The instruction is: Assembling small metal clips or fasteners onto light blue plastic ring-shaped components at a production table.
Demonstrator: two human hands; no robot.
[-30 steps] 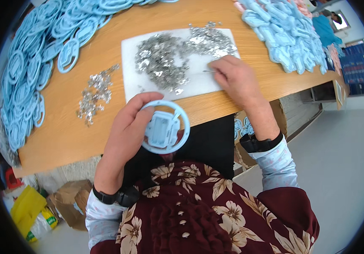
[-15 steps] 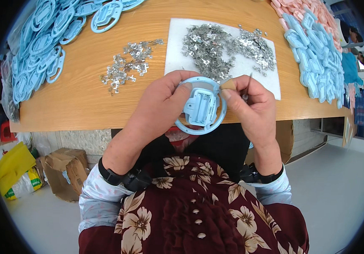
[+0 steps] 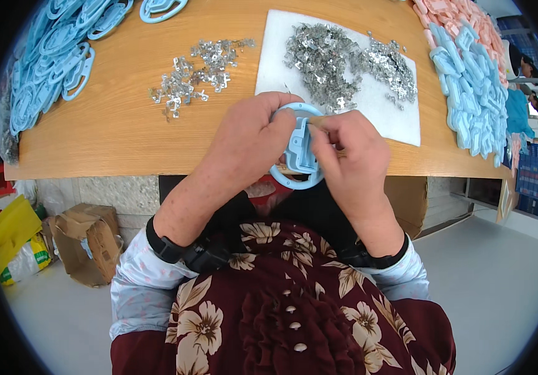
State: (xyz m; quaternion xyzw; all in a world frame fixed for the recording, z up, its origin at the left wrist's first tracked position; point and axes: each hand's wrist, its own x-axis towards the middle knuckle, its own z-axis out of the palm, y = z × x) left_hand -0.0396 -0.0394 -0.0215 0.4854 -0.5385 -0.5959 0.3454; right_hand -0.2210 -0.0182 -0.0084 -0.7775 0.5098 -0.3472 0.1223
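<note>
Inward over the blue ring [image 3: 294,183], the right hand [image 3: 358,153] has moved to the far end of the ring's box [image 3: 300,150], grip pressed together, contents hidden; the left hand [image 3: 247,140] pinches the upper-left rim by the worktop's [image 3: 125,147] near edge, box lengthwise toward the body

Below left hand [image 3: 247,134] and right hand [image 3: 356,153]: black wristbands [image 3: 164,245], each bearing a boxy black module [image 3: 209,255]; pale sleeves [image 3: 147,284], faint pink specks. Further below: maroon garment [image 3: 238,297], cream flowers [image 3: 209,328], ruffled front [image 3: 272,337], pale round buttons [image 3: 294,325].
</note>
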